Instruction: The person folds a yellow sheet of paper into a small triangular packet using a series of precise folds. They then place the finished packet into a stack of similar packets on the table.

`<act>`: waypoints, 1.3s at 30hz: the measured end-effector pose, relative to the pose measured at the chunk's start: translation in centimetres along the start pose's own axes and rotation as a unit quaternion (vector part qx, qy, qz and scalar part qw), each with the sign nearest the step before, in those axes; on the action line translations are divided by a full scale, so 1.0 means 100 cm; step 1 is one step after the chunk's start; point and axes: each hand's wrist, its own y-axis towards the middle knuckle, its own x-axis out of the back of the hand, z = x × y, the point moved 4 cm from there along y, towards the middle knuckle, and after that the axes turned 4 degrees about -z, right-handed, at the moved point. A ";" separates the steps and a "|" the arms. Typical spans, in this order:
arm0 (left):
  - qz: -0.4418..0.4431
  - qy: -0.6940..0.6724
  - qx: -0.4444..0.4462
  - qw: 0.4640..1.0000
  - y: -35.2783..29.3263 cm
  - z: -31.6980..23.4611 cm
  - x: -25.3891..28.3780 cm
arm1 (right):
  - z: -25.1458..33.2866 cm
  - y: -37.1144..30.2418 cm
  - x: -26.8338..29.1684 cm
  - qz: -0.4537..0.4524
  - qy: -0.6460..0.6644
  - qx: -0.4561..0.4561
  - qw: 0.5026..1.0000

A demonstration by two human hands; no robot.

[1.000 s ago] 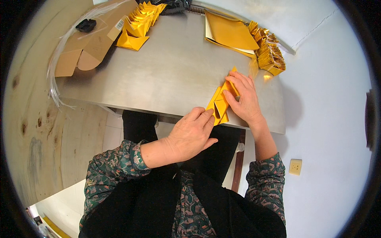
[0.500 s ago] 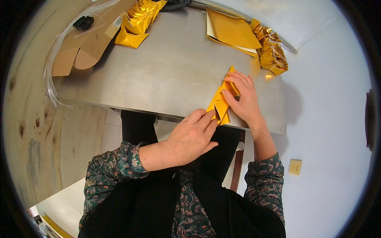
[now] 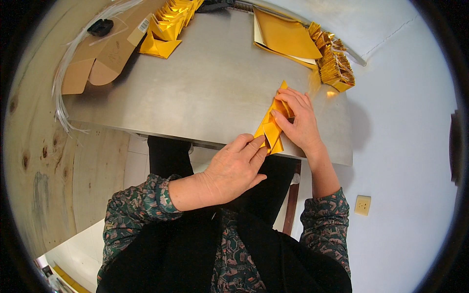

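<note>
A strip of folded gold paper lies slantwise near the front edge of the metal table, with raised flaps along it. My left hand presses its fingertips on the near end of the paper, its thumb held apart from it. On the far part, my right hand grips the paper, fingers bent over the far side and thumb on the folds. The fingers hide some of the creases.
A stack of gold paper sheets lies at the back right, beside bundled folded gold pieces. At the back left stand nested folded gold pieces, next to brown cardboard, white plastic strands and a black object.
</note>
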 end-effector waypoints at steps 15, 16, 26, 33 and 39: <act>0.014 -0.064 -0.092 0.994 0.090 0.093 0.010 | -0.006 -0.001 -0.002 0.010 0.011 -0.001 1.000; 0.018 -0.058 -0.107 0.992 0.095 0.095 0.006 | -0.007 -0.002 -0.002 0.006 0.009 -0.002 1.000; 0.063 -0.060 -0.139 0.986 0.107 0.107 -0.006 | -0.005 -0.003 -0.002 0.010 -0.005 -0.017 1.000; 0.080 -0.076 -0.142 0.984 0.112 0.109 -0.005 | -0.002 -0.002 -0.001 0.022 -0.015 -0.024 0.999; 0.091 -0.128 -0.125 0.980 0.113 0.116 -0.007 | 0.001 -0.002 0.001 0.024 -0.016 -0.033 0.999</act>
